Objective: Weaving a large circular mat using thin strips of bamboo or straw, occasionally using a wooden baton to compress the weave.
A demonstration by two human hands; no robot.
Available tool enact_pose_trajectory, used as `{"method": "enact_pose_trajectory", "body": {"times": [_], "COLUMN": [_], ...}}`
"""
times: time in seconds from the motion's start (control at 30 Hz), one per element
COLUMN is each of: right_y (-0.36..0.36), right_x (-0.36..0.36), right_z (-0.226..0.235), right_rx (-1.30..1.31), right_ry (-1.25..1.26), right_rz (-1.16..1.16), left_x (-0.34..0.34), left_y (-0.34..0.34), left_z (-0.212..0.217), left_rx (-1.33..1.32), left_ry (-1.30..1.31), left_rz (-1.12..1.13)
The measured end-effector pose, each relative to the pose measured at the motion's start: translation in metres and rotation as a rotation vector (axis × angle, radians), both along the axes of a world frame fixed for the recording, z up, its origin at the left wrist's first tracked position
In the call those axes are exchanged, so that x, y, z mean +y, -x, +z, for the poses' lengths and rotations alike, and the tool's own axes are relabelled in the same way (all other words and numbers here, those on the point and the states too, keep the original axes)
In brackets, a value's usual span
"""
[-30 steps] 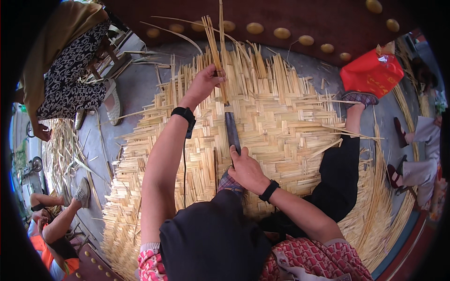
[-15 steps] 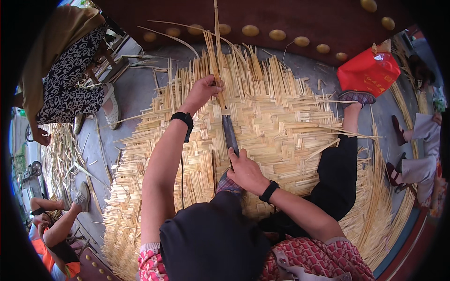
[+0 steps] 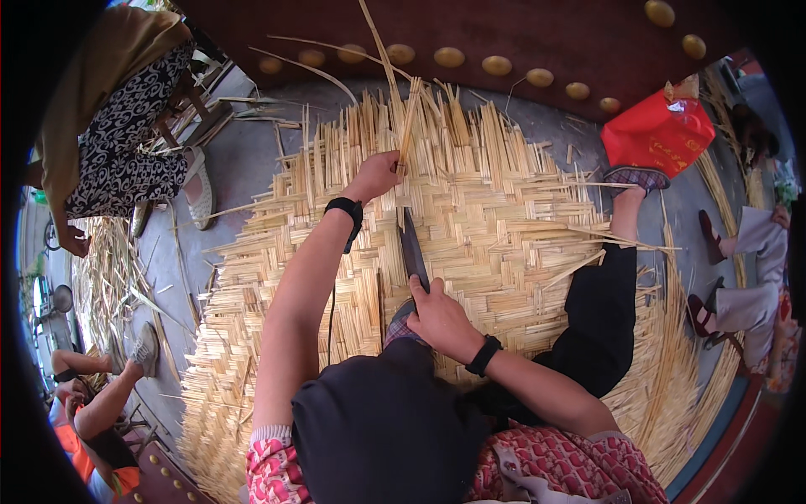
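A large mat woven from pale split-cane strips lies on the floor beneath me. My left hand, with a black band at its wrist, is closed on a few upright strips near the mat's unwoven far edge. My right hand is closed round the near end of a dark, knife-like blade, and its handle is hidden. The blade lies low along the mat, its tip pointing away from me at the woven strips just below my left hand.
Loose strip ends fan out along the far edge, before a dark red panel with gold studs. A red bag stands at the right, near my shod foot. Other people sit at both sides. Loose strips lie at the left.
My left hand has moved slightly right and nearer to me, and the strips in it now lean right. My right hand has drawn back slightly to the right with the blade.
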State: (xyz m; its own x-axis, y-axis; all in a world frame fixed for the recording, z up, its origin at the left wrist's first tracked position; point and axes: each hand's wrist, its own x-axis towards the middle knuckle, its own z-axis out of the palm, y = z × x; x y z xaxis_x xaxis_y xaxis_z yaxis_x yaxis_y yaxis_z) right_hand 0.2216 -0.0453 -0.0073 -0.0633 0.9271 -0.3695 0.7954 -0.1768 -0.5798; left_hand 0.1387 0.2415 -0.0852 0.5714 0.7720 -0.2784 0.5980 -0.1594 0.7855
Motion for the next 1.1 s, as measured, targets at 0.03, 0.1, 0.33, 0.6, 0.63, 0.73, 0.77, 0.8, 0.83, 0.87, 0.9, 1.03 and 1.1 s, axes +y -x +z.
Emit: {"method": "enact_pose_trajectory", "body": {"times": [0.03,0.1,0.33,0.6,0.63,0.73,0.77,0.8,0.83,0.87,0.9,1.03,1.1], "right_y": [-0.002,-0.007,-0.023,-0.02,-0.016,-0.015,-0.025,-0.031,-0.033,-0.037,-0.041,-0.069,-0.082], "right_x": [-0.006,-0.025,-0.04,-0.028,-0.027,-0.021,-0.021,-0.02,-0.018,-0.015,-0.012,0.032,0.071], "right_z": [0.007,0.013,0.015,0.005,0.006,0.008,0.006,0.007,0.007,0.007,0.005,-0.003,-0.005], "right_rx": [0.033,0.062,0.102,0.052,0.074,0.084,0.067,0.055,0.075,0.094,0.095,0.124,0.137], "right_ry": [0.017,0.036,0.11,0.098,0.094,0.099,0.123,0.123,0.151,0.179,0.179,0.094,-0.038], "right_rz": [0.034,0.06,0.156,0.174,0.183,0.21,0.216,0.202,0.231,0.259,0.257,0.387,0.209], "left_x": [0.0,-0.006,-0.041,-0.041,-0.043,-0.051,-0.069,-0.081,-0.089,-0.094,-0.096,-0.087,-0.098], "left_y": [0.006,0.012,0.014,0.003,0.011,0.018,0.004,-0.003,-0.003,-0.005,-0.004,0.003,0.01], "left_z": [-0.004,-0.011,-0.028,-0.015,-0.017,-0.019,-0.011,-0.002,0.0,0.001,0.002,0.011,0.009], "left_rx": [-0.012,-0.006,-0.298,0.004,0.009,0.088,0.271,0.47,0.47,0.51,0.55,0.538,0.546], "left_ry": [0.042,-0.099,-0.302,-0.392,-0.395,-0.635,-0.757,-0.883,-0.885,-0.879,-0.872,-0.815,-0.846], "left_rz": [-0.012,-0.037,0.275,0.234,0.233,0.082,-0.049,-0.174,-0.177,-0.204,-0.23,-0.255,-0.266]}}
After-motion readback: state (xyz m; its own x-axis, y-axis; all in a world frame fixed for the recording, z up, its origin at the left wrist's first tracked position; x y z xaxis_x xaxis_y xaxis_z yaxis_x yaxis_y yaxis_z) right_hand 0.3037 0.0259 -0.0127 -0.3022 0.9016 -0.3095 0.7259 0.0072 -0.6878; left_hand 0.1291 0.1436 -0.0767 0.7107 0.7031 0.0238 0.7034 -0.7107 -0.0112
